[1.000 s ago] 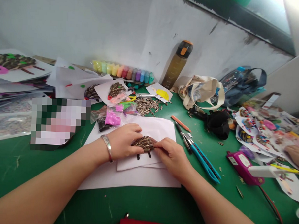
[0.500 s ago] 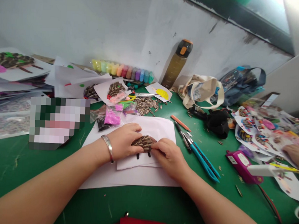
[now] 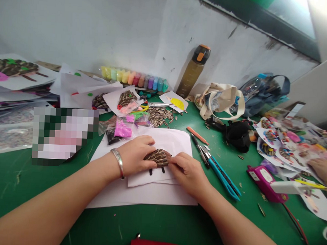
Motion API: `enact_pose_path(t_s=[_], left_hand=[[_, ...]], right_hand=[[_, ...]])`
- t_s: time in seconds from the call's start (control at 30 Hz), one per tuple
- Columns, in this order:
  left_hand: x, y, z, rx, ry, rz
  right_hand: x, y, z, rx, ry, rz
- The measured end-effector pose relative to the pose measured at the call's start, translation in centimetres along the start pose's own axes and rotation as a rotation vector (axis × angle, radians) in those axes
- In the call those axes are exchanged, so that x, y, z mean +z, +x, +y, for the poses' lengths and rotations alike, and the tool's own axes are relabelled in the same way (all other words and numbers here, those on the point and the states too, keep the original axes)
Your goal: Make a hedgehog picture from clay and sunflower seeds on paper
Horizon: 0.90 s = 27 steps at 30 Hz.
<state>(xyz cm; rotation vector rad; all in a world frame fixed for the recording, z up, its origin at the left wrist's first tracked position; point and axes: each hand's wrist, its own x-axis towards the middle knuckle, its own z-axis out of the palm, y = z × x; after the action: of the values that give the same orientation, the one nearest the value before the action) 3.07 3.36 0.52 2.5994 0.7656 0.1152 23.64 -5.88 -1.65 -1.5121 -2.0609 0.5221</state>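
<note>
A hedgehog-like shape covered in striped seeds [image 3: 158, 158], with two short black legs, lies on a small white paper [image 3: 142, 180] over larger white sheets [image 3: 108, 196]. My left hand [image 3: 137, 155], with a silver bracelet at the wrist, rests at the shape's left side, thumb and fingers spread apart. At its right end, my right hand [image 3: 187, 170] has thumb and forefinger pinched together; whatever is between the fingertips is too small to make out. A loose pile of seeds [image 3: 159, 116] lies behind the sheets.
Tweezers [image 3: 223, 175], pens [image 3: 200, 149] and an orange stick [image 3: 197, 135] lie to the right. Further right are a magenta device [image 3: 267, 183], seed pictures and another person's hand [image 3: 322, 169]. Clay packets [image 3: 122, 129], a bottle [image 3: 192, 71] and a cloth bag [image 3: 221, 99] stand behind.
My right hand has shifted slightly right, showing a little more of the shape's right end. My left hand stays nearly in place.
</note>
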Motion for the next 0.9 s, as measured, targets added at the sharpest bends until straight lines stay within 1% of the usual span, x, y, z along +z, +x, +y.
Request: enact_pose_path(t_s=[0.27, 0.4, 0.57, 0.67, 0.8, 0.9], left_hand=[[0.0, 0.3, 0.2, -0.018, -0.003, -0.006], [0.0, 0.3, 0.2, -0.011, 0.003, -0.007], [-0.1, 0.1, -0.2, 0.014, 0.002, -0.004], [-0.1, -0.1, -0.3, 0.025, 0.003, 0.007], [-0.2, -0.1, -0.4, 0.025, -0.014, 0.009], [-0.3, 0.0, -0.5, 0.025, -0.007, 0.019]], right_hand=[[0.6, 0.0, 0.2, -0.017, -0.056, -0.002], [0.3, 0.1, 0.4, -0.004, -0.017, -0.007], [-0.4, 0.3, 0.7, 0.102, 0.082, 0.081], [-0.7, 0.6, 0.6, 0.161, 0.098, 0.089], [-1.9, 1.9, 0.1, 0.161, 0.021, 0.022], [-3.0, 4.2, 0.1, 0.084, -0.133, -0.028]])
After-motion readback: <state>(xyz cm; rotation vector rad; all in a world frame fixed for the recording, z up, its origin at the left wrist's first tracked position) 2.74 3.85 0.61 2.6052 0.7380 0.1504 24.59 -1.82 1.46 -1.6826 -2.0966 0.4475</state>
